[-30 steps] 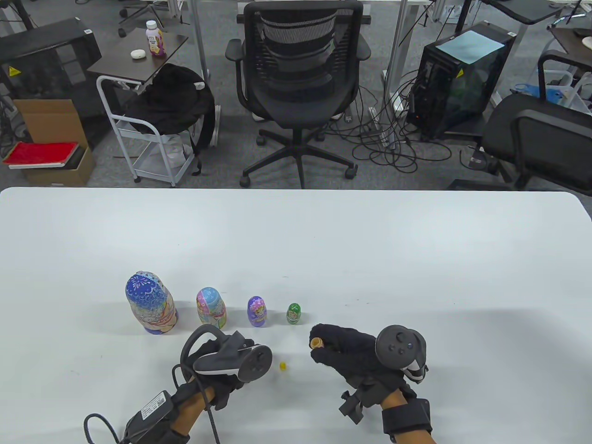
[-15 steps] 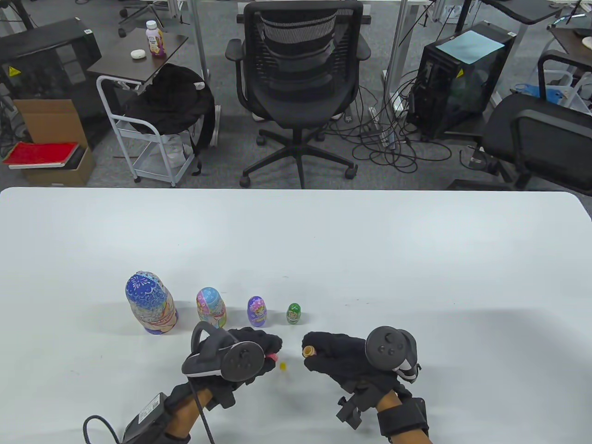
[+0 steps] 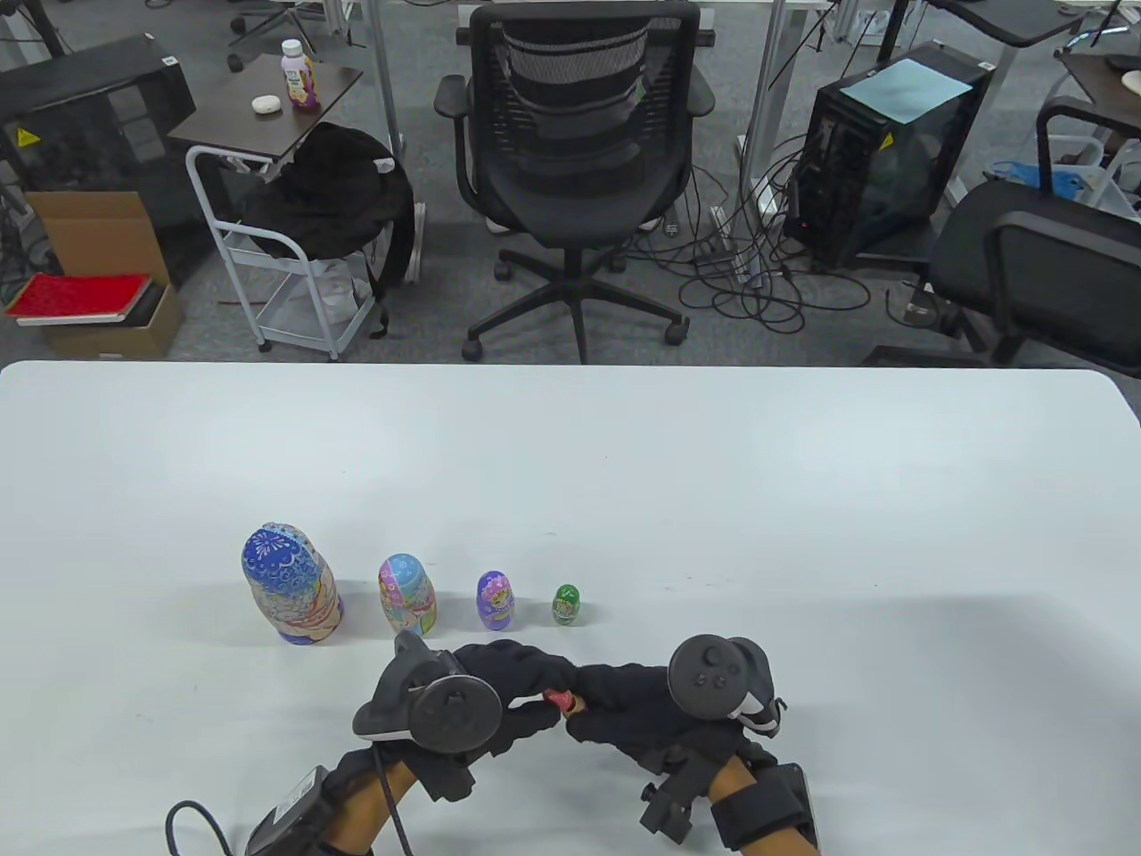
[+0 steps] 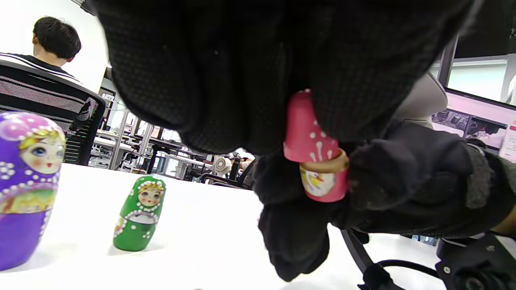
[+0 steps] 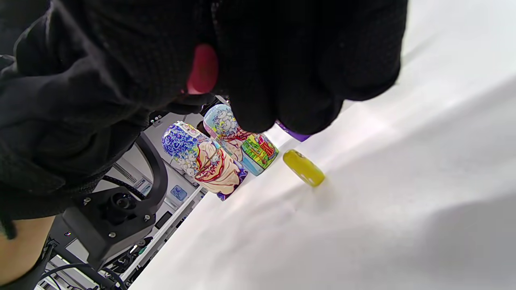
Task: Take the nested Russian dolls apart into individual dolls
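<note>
Left hand (image 3: 499,704) gripped the pink doll top (image 4: 307,131); right hand (image 3: 642,713) gripped its base (image 4: 324,183); halves nearly joined. Yellow doll (image 5: 303,168) lay on table (image 3: 802,499).

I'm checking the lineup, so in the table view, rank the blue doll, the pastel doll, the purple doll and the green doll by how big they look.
Largest to smallest:
1. blue doll
2. pastel doll
3. purple doll
4. green doll
They stand in one row at about the same depth, so nearness hardly skews it.
</note>
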Demonstrator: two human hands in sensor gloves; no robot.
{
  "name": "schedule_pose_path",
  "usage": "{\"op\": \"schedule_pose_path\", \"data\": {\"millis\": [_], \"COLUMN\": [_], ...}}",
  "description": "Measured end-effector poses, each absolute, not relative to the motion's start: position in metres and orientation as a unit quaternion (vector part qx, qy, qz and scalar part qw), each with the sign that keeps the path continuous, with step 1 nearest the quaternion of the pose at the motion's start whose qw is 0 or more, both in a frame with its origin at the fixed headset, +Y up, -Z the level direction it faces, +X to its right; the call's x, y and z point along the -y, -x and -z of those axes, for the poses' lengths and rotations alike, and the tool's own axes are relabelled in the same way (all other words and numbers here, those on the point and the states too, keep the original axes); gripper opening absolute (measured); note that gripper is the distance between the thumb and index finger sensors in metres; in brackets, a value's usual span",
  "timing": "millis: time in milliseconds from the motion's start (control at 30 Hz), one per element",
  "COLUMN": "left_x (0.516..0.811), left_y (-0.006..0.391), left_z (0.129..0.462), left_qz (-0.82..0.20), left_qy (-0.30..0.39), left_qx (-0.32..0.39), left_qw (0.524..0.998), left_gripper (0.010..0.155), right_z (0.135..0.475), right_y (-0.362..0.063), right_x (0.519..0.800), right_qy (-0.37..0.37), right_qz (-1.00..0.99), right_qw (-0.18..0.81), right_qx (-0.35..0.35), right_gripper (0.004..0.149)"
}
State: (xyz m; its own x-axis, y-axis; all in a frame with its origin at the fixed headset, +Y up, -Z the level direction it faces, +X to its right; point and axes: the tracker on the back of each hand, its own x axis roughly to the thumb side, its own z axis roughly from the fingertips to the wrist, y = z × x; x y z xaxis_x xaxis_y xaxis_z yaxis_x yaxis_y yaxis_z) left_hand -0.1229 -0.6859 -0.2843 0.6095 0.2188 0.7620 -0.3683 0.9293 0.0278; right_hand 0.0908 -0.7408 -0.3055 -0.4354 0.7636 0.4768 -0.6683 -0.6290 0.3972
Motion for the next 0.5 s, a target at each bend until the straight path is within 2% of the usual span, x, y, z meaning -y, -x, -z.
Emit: {"op": "schedule_pose_path", "data": {"millis": [267, 500], "left_x": [0.6872, 0.6876], "left_y": [0.121, 0.1196], "left_z": [0.283, 0.2826], "left_qz": [-0.171, -0.172], "left_qy": [-0.098, -0.078], "left_qx": [0.413, 0.416], "left_qw": [0.889, 0.889], "left_gripper": [0.049, 0.049], "right_z": [0.3051, 0.305], "right_y": [-0.0901, -0.0898], "right_x": [0.7421, 0.742], "right_qy": [-0.321, -0.321], "right_qz": [-0.844, -0.842], "right_qw": [0.422, 0.427], "right_qx": [-0.078, -0.077], "right_gripper": [0.06, 0.06]}}
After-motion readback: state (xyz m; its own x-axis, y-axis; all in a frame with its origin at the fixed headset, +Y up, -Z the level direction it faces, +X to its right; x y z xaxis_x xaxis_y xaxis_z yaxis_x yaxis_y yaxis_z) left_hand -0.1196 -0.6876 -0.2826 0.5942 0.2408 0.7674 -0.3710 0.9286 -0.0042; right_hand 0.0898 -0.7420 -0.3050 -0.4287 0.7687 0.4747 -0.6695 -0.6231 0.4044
